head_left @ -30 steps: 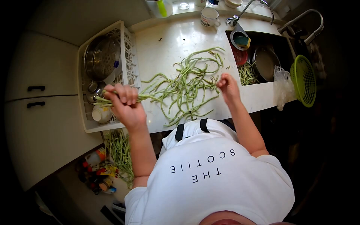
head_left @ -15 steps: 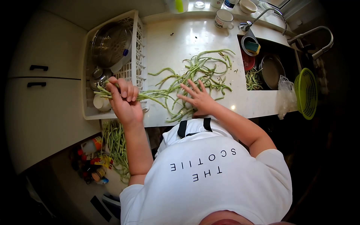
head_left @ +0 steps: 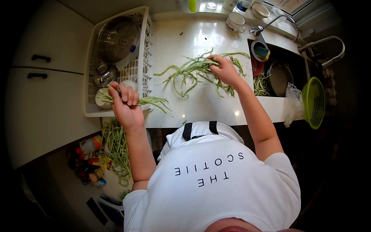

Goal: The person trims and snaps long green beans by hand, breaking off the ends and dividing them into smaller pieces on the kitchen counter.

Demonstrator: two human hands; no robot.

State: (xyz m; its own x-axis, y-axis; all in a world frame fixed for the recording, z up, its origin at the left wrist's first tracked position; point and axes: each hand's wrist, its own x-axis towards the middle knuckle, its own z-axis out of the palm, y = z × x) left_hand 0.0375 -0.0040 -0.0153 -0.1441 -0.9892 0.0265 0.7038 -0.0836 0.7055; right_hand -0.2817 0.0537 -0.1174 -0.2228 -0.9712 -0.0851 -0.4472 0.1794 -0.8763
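Note:
My left hand (head_left: 127,104) is closed round a bunch of long green beans (head_left: 151,101), held up over the front corner of the white dish rack. The bean ends stick out on both sides of the fist. On the counter, my right hand (head_left: 225,71) has its fingers curled onto a loose, tangled pile of long beans (head_left: 193,69). Some of that pile is hidden behind the hand. A short bean piece (head_left: 184,121) lies near the counter's front edge.
The white dish rack (head_left: 146,50) holds metal pans and bowls. At right, the sink (head_left: 288,63) contains a pan and cut bean pieces. A green basket (head_left: 313,102) and plastic bag (head_left: 293,100) sit beside it. More beans (head_left: 116,147) and bottles lie at lower left.
My right hand has moved away from me and to the right, its spread fingers now closed on the pile. The pile has shifted back, apart from the bunch in my left hand.

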